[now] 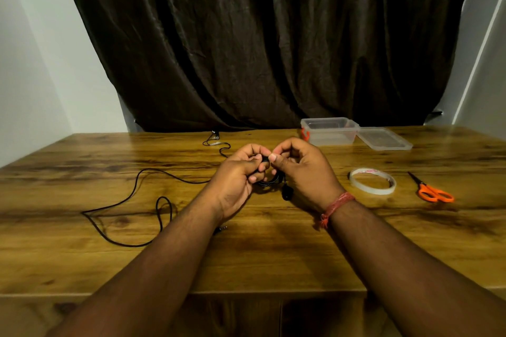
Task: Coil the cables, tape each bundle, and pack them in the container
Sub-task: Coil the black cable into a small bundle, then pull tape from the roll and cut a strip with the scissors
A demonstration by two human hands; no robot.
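Both hands, left hand [241, 172] and right hand [298, 169], grip the black cable coil [269, 182].

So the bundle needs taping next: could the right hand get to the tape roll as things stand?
Probably yes. The tape roll lies flat on the table just right of the right hand, nothing between them. But that hand pinches the black cable coil, so it must let go first.

Container [330, 131] at the table's [273, 260] far edge, lid [384, 138] just to its right. Tape roll [372, 180] and scissors [432, 190] nearer the right edge. Loose cable [131, 200] lies toward the left edge.
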